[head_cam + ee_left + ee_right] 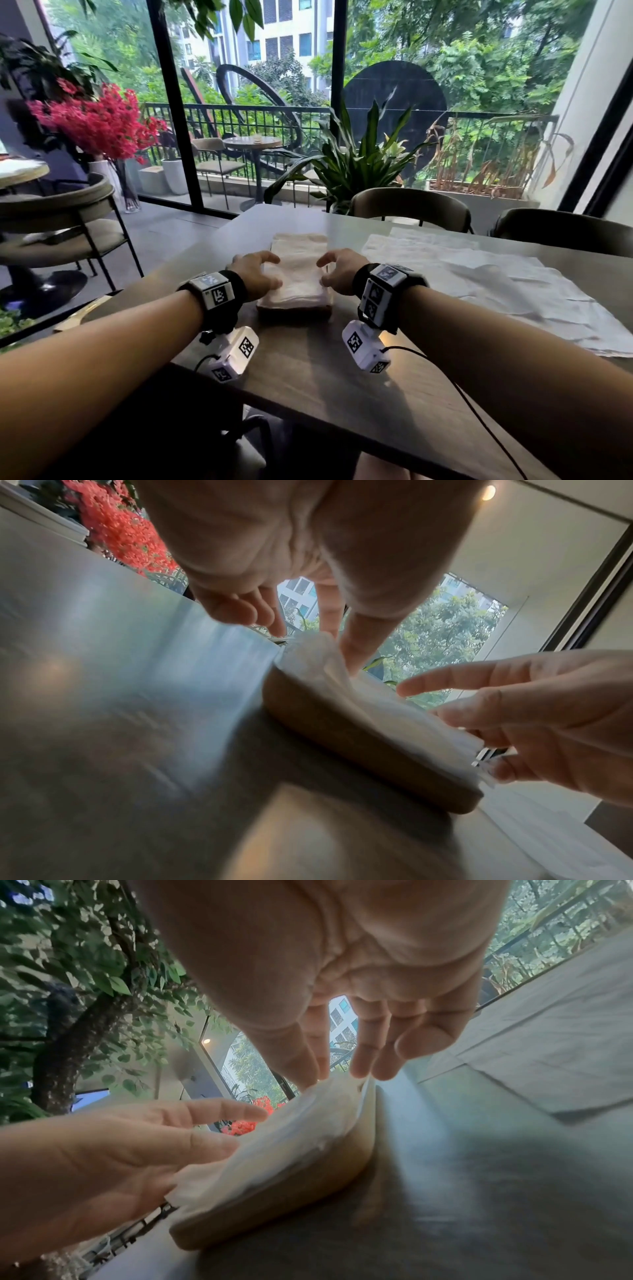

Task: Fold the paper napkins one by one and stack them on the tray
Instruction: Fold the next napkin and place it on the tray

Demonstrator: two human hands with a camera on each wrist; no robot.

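A stack of folded white napkins (296, 270) lies on a low brown wooden tray (294, 311) in the middle of the table. My left hand (257, 272) is at the stack's left side and my right hand (337, 272) at its right side. In the left wrist view the left fingers (349, 656) reach down straight and touch the top napkin (342, 693) above the tray (359, 750). In the right wrist view the right fingertips (359, 1066) touch the stack's (291, 1137) far edge. Neither hand grips anything. Several unfolded napkins (496, 287) lie spread to the right.
The dark wooden table (325, 377) ends close to the left of the tray. Two chairs (407, 205) stand along its far side, with a potted plant (363, 161) behind them. Another chair (61, 219) stands off to the left.
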